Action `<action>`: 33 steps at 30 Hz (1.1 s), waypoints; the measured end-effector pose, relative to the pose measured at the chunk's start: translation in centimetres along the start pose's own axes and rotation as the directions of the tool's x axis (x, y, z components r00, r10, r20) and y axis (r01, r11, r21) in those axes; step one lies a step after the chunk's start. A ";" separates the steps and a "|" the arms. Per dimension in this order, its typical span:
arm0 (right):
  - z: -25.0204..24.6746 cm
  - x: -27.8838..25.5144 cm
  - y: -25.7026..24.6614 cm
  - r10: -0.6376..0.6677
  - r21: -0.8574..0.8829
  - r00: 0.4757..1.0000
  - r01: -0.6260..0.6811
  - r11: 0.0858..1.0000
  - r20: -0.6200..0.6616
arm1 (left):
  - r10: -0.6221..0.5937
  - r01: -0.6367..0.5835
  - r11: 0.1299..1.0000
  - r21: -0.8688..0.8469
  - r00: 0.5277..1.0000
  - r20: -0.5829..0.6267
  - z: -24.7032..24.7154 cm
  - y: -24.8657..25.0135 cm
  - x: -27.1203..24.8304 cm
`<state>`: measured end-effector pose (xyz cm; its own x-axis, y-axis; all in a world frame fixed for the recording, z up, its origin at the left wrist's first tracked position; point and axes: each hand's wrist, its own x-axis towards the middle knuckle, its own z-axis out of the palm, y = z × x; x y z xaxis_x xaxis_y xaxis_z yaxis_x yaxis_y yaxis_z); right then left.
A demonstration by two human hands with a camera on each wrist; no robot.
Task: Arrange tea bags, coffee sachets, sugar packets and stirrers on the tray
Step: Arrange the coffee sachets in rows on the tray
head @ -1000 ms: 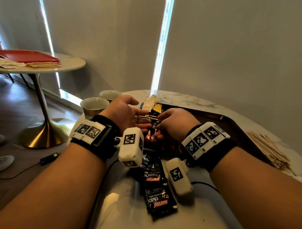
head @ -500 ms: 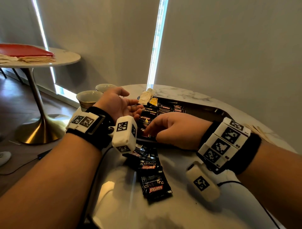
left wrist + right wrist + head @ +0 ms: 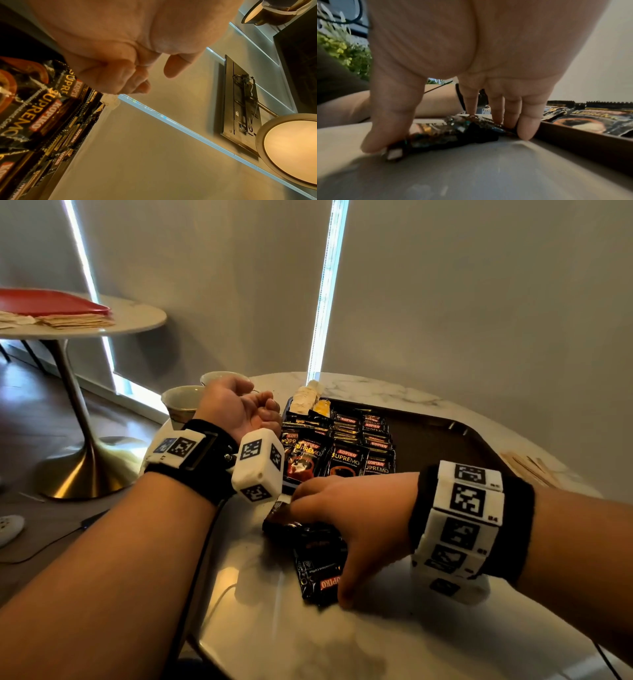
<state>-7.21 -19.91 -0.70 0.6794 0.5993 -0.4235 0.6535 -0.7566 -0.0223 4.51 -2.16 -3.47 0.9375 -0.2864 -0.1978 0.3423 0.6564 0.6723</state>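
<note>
A dark brown tray [image 3: 445,440] lies on the marble table and holds rows of black Kopiko coffee sachets [image 3: 346,460] [image 3: 42,115] [image 3: 590,121]. Pale tea or sugar packets [image 3: 308,398] lie at its far left corner. Two or three loose coffee sachets [image 3: 318,570] [image 3: 447,135] lie on the table just in front of the tray. My right hand [image 3: 322,549] [image 3: 447,140] is down on them, thumb at one end and fingers at the other, gripping them. My left hand [image 3: 246,409] [image 3: 145,81] hovers palm up beside the tray's left edge, fingers curled in, holding nothing.
Wooden stirrers [image 3: 527,467] lie on the table right of the tray. Two cups [image 3: 181,402] [image 3: 222,378] stand at the table's left edge behind my left hand. A second round table [image 3: 137,320] at far left carries a red tray [image 3: 51,302] and packets.
My right hand left the tray, came back toward me and closed on the loose sachets in front of it. My left hand's fingers curled in. The sachet held earlier now lies on the tray.
</note>
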 end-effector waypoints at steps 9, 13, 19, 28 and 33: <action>1.2 -0.3 -0.1 -0.054 -0.061 0.987 0.046 0.997 -0.151 | 0.005 -0.005 1.000 -0.012 1.000 -0.002 0.1 -0.2 0.0; 1.4 0.1 -0.3 -0.060 -0.112 0.979 0.038 0.993 -0.197 | 0.004 -0.004 1.000 -0.004 1.000 -0.012 0.1 -0.3 0.0; 0.9 0.5 -0.2 -0.044 -0.135 0.985 0.022 0.991 -0.166 | 0.013 -0.013 1.000 0.007 1.000 -0.020 0.3 -0.5 0.1; 0.4 -4.3 4.8 0.299 0.590 0.799 0.084 0.803 -0.522 | 0.011 -0.011 0.998 0.065 1.000 0.006 1.3 -0.9 -0.4; 1.0 -4.3 7.1 0.598 0.750 0.461 0.491 0.443 -0.655 | -0.065 0.039 0.974 0.224 0.992 0.109 5.0 -1.8 -1.9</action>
<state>-5.87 -28.11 0.08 0.9229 -0.0052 0.3851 0.3730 -0.2369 -0.8971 1.78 -6.29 -0.78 0.9007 -0.4030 -0.1620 0.3561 0.4716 0.8067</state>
